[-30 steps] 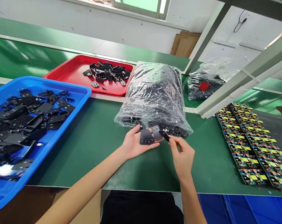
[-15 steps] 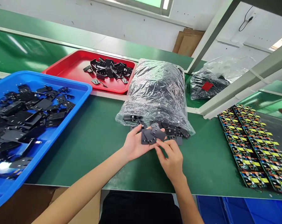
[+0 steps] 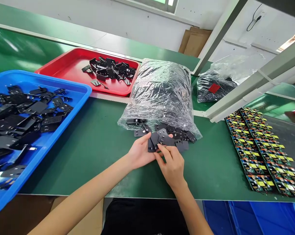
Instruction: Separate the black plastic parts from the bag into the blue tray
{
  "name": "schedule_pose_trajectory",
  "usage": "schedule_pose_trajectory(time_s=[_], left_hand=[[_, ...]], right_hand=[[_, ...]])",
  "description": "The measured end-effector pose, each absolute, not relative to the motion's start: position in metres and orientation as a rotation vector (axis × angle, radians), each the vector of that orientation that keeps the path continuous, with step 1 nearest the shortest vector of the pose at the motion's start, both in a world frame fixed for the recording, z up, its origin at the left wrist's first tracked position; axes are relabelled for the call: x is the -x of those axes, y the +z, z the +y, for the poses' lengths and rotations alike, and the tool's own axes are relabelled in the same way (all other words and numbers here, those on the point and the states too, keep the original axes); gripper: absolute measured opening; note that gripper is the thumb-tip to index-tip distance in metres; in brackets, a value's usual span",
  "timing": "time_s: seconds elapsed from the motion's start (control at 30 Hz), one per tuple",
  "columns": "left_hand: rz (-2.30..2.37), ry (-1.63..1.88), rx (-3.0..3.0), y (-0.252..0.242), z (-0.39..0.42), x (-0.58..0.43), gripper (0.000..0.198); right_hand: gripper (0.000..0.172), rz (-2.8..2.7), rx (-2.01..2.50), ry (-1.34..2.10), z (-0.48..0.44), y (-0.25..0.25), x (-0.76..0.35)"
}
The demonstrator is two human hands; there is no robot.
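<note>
My left hand (image 3: pixel 139 152) cups a small stack of flat black plastic covers (image 3: pixel 159 141) just in front of the mouth of a clear plastic bag (image 3: pixel 162 94) full of the same black parts. My right hand (image 3: pixel 172 164) is closed on the same stack from the right, fingertips pinching the top cover. More loose black covers (image 3: pixel 181 137) spill from the bag's opening onto the green table (image 3: pixel 95 147), right behind my hands.
A blue tray (image 3: pixel 81 98) heaped with black covers sits at the left, and a red tray (image 3: pixel 64 67) with a smaller pile lies behind it. Panels of circuit boards (image 3: pixel 262 150) lie at the right. A second bag (image 3: pixel 215 86) rests beyond a white frame post (image 3: pixel 247 85).
My right hand moved left from beside the stack and closed onto the covers held in my left hand. The view shifted slightly; the stack is now tighter between both hands.
</note>
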State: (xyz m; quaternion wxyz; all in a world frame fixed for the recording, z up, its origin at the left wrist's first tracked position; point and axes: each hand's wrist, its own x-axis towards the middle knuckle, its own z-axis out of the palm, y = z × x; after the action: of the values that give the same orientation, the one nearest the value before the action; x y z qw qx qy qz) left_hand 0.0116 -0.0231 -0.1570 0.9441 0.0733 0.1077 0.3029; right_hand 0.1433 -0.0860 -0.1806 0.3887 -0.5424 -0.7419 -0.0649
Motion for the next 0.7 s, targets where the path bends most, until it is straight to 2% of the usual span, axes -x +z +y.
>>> schedule_pose_trajectory(time_s=[0.43,0.7], left_hand=[[0.161,0.536,-0.22,-0.163,-0.024,-0.004,0.049],[0.199,0.598,-0.221,-0.16,-0.024,0.001,0.048]], right_hand=[[0.027,-2.017,1.245,-0.372,-0.088,-0.176,-0.149],[0.018,-2.055,1.194,-0.506,-0.075,-0.172,-0.141]])
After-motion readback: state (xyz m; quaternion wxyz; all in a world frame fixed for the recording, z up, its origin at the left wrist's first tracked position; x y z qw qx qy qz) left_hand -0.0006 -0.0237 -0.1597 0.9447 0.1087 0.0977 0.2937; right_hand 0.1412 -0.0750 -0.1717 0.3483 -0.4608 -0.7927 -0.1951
